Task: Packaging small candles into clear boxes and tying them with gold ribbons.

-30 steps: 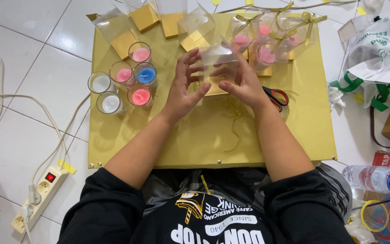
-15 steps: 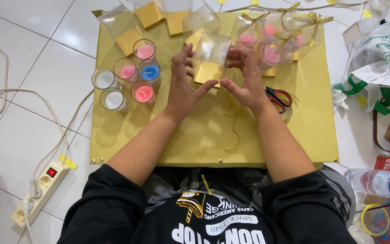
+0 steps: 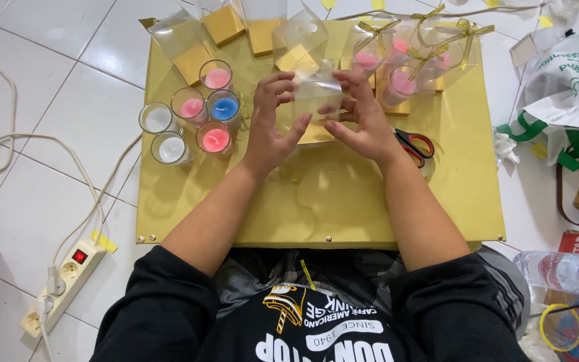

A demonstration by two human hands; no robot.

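Both my hands hold a clear plastic bag [image 3: 316, 94] with a gold card base over the gold board [image 3: 316, 201]. My left hand [image 3: 273, 124] grips its left side and my right hand [image 3: 363, 117] grips its right side, fingers curled round the top. To the left stand several glass candles: pink ones [image 3: 216, 139], a blue one [image 3: 224, 107] and white ones [image 3: 171, 149]. Behind my right hand are wrapped pink candles tied with gold ribbon [image 3: 403, 84].
Red-handled scissors [image 3: 415, 144] lie right of my right hand. Empty clear bags with gold bases [image 3: 192, 50] stand at the board's far edge. A power strip [image 3: 61, 281] and cable lie on the tiled floor at left; plastic bags and a water bottle [image 3: 564, 268] at right.
My hands have stayed in place on the clear bag, working its top closer together; the bag sits a little more upright between them.
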